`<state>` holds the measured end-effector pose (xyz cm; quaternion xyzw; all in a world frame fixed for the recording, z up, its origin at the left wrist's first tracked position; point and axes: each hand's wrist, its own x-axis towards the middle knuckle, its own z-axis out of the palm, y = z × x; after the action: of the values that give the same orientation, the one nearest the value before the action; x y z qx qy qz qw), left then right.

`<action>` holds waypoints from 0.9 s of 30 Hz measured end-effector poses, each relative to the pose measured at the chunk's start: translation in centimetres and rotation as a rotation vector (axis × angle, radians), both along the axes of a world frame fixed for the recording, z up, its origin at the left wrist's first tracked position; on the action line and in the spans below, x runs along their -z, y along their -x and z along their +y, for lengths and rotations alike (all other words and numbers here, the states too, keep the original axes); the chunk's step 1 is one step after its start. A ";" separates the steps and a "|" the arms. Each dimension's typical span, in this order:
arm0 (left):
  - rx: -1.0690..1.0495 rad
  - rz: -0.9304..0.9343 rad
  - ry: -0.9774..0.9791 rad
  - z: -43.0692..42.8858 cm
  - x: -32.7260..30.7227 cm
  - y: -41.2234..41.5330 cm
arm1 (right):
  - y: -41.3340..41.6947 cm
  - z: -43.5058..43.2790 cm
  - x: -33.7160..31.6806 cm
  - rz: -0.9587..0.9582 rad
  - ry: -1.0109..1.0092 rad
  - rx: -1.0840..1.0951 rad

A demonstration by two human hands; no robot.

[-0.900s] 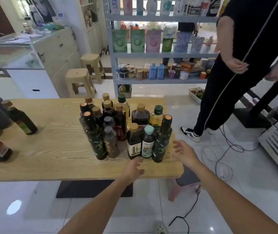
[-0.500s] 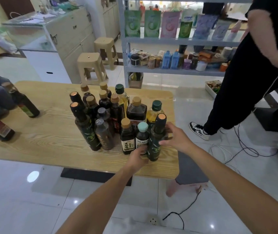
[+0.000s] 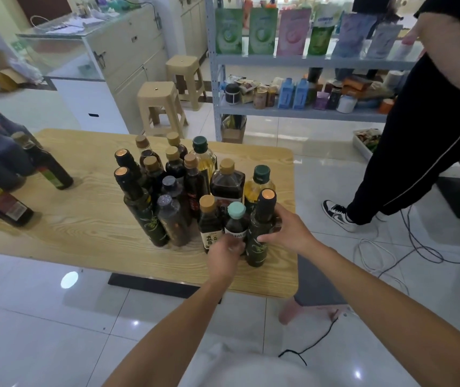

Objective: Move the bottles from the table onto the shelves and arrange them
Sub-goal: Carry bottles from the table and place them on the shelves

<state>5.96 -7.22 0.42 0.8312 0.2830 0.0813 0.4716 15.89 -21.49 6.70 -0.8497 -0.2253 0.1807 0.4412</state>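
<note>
A cluster of several dark bottles stands on the wooden table (image 3: 83, 236), toward its right end. My right hand (image 3: 287, 230) wraps around a tall dark green bottle with a copper cap (image 3: 259, 247) at the cluster's front right. My left hand (image 3: 226, 251) closes on the lower part of a small bottle with a mint-green cap (image 3: 235, 219) beside it. Both bottles stand upright on the table. The grey metal shelves (image 3: 301, 111) stand beyond the table, holding pouches, jars and blue bottles.
More dark bottles with red caps (image 3: 5, 152) crowd the table's left end. A person in black (image 3: 429, 135) stands right of the table by the shelves. Two beige stools (image 3: 161, 104) sit behind the table. Cables (image 3: 390, 255) trail on the tiled floor at right.
Both hands reached forward from the table's front edge to the bottles; the right now grips the green bottle and the left the mint-capped one. The view moved closer.
</note>
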 end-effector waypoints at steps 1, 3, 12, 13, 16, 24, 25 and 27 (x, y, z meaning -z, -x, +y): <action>-0.057 -0.016 -0.006 -0.1 -0.2 -0.1 | 0.0 0.0 0.1 -0.001 0.000 -0.001; -0.119 -0.051 -0.050 -0.2 -0.5 -0.1 | -0.2 -0.1 0.2 -0.002 0.004 -0.007; -0.050 -0.201 -0.341 0.5 -1.6 0.0 | -0.7 -0.1 0.9 0.030 -0.010 0.004; -0.014 -0.229 -0.417 0.6 -1.8 -0.1 | -0.7 -0.2 0.9 0.036 -0.024 0.007; 0.087 -0.306 -0.690 1.1 -2.8 -0.8 | -0.7 -0.3 1.1 0.044 -0.042 0.015; 0.353 0.025 -0.915 2.0 -5.5 -3.7 | -1.0 -0.4 1.6 0.092 -0.077 0.012; 0.370 0.047 -0.895 2.0 -5.8 -4.1 | -1.0 -0.4 1.6 0.097 -0.074 0.010; 0.419 0.089 -0.845 2.2 -6.8 -4.7 | -1.1 -0.4 1.8 0.111 -0.055 -0.004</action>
<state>10.64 -5.04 7.18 0.9922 0.0710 0.0568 0.0857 16.96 -21.93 4.94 -0.8254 -0.2071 0.2224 0.4757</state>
